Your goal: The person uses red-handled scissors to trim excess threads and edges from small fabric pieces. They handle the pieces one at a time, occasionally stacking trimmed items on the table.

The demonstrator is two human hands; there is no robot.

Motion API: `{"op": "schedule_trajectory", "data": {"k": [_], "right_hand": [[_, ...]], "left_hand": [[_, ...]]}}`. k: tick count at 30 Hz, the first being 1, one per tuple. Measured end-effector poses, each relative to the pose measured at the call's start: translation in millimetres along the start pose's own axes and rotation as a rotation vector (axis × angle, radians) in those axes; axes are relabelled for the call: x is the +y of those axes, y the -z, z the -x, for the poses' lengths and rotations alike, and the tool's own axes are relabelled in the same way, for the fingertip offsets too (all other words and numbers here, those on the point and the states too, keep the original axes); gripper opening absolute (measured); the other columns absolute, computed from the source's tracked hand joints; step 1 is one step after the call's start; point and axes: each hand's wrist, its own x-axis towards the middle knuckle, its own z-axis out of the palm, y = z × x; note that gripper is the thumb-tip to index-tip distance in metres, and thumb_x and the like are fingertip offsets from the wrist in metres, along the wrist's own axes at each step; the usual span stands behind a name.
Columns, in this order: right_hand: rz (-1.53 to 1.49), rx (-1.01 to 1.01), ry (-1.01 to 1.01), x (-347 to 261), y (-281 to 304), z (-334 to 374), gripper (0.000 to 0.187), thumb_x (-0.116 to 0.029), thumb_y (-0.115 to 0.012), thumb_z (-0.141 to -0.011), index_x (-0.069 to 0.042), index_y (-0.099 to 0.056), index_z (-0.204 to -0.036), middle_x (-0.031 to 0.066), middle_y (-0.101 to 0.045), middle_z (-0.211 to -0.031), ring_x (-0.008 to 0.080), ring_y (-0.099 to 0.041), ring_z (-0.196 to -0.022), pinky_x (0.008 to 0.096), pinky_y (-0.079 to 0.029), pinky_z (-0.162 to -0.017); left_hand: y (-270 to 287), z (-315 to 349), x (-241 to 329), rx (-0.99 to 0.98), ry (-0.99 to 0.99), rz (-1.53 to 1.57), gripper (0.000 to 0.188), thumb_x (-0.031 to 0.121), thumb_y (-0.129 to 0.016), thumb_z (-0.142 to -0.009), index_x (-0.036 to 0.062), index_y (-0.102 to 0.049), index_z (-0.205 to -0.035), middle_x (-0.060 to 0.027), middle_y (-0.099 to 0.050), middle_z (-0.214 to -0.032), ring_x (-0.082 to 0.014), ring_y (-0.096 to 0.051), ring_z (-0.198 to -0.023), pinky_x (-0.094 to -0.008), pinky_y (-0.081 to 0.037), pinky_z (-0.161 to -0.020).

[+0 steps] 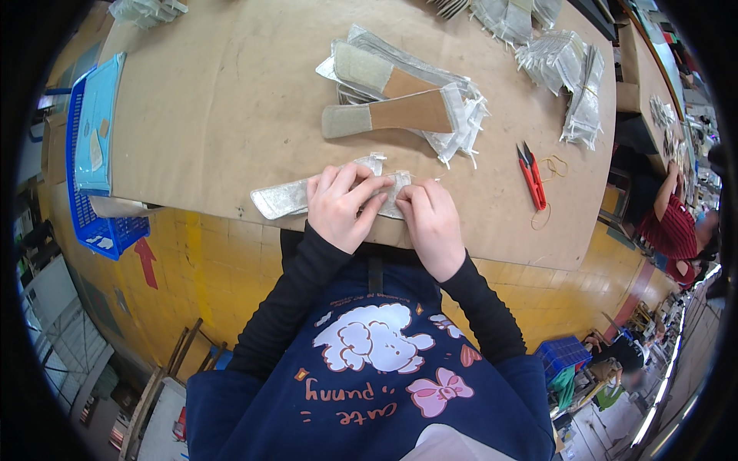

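At the table's near edge, a long grey-white fabric piece [280, 200] lies flat beneath my left hand [342, 203]. The fingers of that hand are bent together and press on the fabric. My right hand [434, 227] pinches the edge of a short grey-white end of fabric [396, 192] just beside it. Whether the two parts belong to one piece is hidden by my fingers. Farther off lies a pile of similar pieces, the top one a brown and grey fabric piece [411, 114] with pale ends and loose threads. Red-handled thread snips [532, 177] rest to the right.
Tied bundles of grey fabric pieces [582, 100] lie at the far right of the brown-covered table [231, 100]. Yellow thread [555, 164] curls by the snips. A blue basket [115, 234] hangs at the left edge. Another person [673, 227] sits at the right.
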Motion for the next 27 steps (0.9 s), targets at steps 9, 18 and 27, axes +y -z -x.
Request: {"op": "schedule_trajectory", "data": {"k": [9, 18, 27], "right_hand": [[0.023, -0.002, -0.042, -6, 5, -2, 0.011, -0.009, -0.069, -0.083, -0.006, -0.059, -0.089, 0.0076, -0.055, -0.083, 0.0256, -0.058, -0.075, 0.0365, -0.046, -0.069], [0.355, -0.029, 0.011, -11, -10, 0, 0.010, -0.012, -0.062, -0.086, -0.006, -0.056, -0.090, 0.0077, -0.053, -0.084, 0.0208, -0.057, -0.076, 0.0337, -0.044, -0.069], [-0.099, -0.071, -0.009, 11, 3, -1, 0.013, -0.009, -0.066, -0.086, -0.006, -0.055, -0.093, 0.0088, -0.054, -0.086, 0.0263, -0.056, -0.075, 0.0358, -0.045, -0.069]], "left_hand": [[1, 0, 0, -0.006, -0.002, 0.000, 0.019, 0.018, -0.072, -0.081, 0.0192, -0.073, -0.099, 0.0048, -0.061, -0.095, -0.0181, -0.054, -0.090, -0.0346, -0.035, -0.082], [0, 0, -1, -0.001, -0.006, -0.003, 0.020, 0.018, -0.072, -0.080, 0.0188, -0.073, -0.100, 0.0047, -0.061, -0.094, -0.0181, -0.055, -0.090, -0.0346, -0.036, -0.082], [1, 0, -1, 0.000, -0.007, -0.001, 0.019, 0.018, -0.071, -0.081, 0.0198, -0.073, -0.100, 0.0045, -0.060, -0.095, -0.0180, -0.055, -0.091, -0.0348, -0.036, -0.082]]}}
